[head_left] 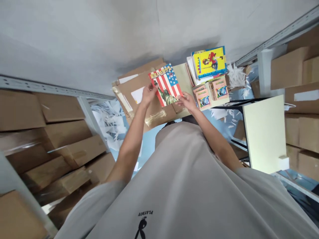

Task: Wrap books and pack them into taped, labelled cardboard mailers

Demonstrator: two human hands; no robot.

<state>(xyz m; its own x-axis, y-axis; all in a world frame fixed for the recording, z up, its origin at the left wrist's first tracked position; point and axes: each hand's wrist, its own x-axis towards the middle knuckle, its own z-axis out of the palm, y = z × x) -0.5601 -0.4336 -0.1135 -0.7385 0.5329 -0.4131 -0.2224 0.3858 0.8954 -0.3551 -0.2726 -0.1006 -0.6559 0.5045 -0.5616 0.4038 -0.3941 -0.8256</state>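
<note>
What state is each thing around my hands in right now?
Flag book: shut, cover up, held in both hands
Left hand: gripping its left edge
Right hand: gripping its lower right corner
Yellow book: shut, atop a stack
Pink books: in two piles
Carton: taped

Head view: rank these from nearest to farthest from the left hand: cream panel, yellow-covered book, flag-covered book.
1. Flag-covered book: touching the left hand, at its right.
2. Yellow-covered book: farther right, on top of a pile.
3. Cream panel: farthest right of the three, lower in the picture.
</note>
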